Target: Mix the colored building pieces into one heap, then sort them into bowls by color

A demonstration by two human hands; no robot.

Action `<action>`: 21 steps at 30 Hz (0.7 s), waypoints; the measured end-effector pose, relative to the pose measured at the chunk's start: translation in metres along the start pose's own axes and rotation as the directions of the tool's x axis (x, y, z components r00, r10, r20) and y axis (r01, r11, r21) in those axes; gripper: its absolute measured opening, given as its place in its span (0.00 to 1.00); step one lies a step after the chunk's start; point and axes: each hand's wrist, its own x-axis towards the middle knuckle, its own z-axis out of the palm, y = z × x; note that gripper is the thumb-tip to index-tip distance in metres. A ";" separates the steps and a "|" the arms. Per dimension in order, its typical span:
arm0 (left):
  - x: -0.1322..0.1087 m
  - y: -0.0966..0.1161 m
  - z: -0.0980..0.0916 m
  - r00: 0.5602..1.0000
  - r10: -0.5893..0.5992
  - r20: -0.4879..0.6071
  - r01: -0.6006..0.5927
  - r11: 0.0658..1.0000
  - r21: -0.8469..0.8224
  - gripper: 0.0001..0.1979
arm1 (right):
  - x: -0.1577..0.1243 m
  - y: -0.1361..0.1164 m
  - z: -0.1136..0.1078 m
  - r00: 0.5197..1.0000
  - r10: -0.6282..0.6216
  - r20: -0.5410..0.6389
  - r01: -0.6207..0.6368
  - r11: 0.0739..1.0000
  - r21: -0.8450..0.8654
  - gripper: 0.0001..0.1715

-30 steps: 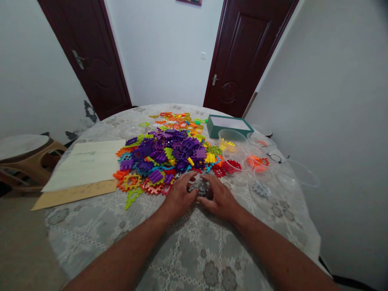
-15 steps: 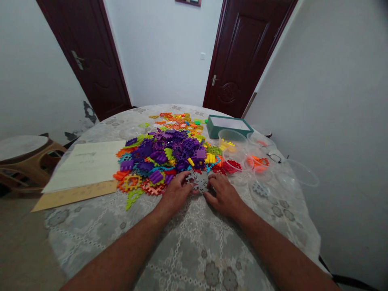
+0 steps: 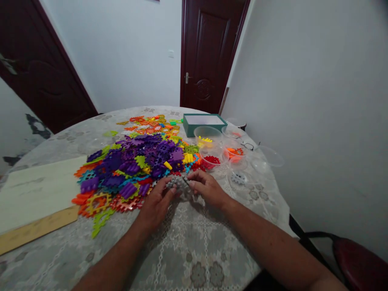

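Between my two hands, just above the tablecloth, is a grey notched plastic building piece (image 3: 178, 182). My left hand (image 3: 160, 199) grips its left side, thumb on the near face. My right hand (image 3: 206, 186) pinches its right edge, where a thin dark gap or edge shows; whether a second grey piece is there I cannot tell. Right behind my hands lies a large heap of purple building pieces (image 3: 145, 155), mixed with green, blue and yellow ones. A small yellow peg-like piece (image 3: 167, 165) rests at the heap's near right side.
Clear plastic bowls stand on the right: one with yellow pieces (image 3: 205, 140), one with red pieces (image 3: 211, 161), one with a grey piece (image 3: 238, 178). Behind them is a green box (image 3: 189, 128). Glasses (image 3: 248, 146) lie farther right. A paper sheet (image 3: 42, 186) lies left.
The view has swung to the right, so things sit farther left. The grey piece has gone from lying flat to being lifted and tilted between both hands.
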 end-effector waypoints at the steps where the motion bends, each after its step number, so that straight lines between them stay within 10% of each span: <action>1: -0.001 -0.001 0.000 1.000 0.013 -0.016 -0.012 0.998 0.064 0.16 | -0.001 -0.001 0.002 0.999 0.001 0.040 -0.002 0.999 0.036 0.11; 21: -0.006 -0.020 0.007 0.974 0.215 0.071 -0.226 0.912 0.343 0.26 | -0.016 -0.004 0.019 0.985 -0.155 0.070 0.170 0.923 -0.344 0.22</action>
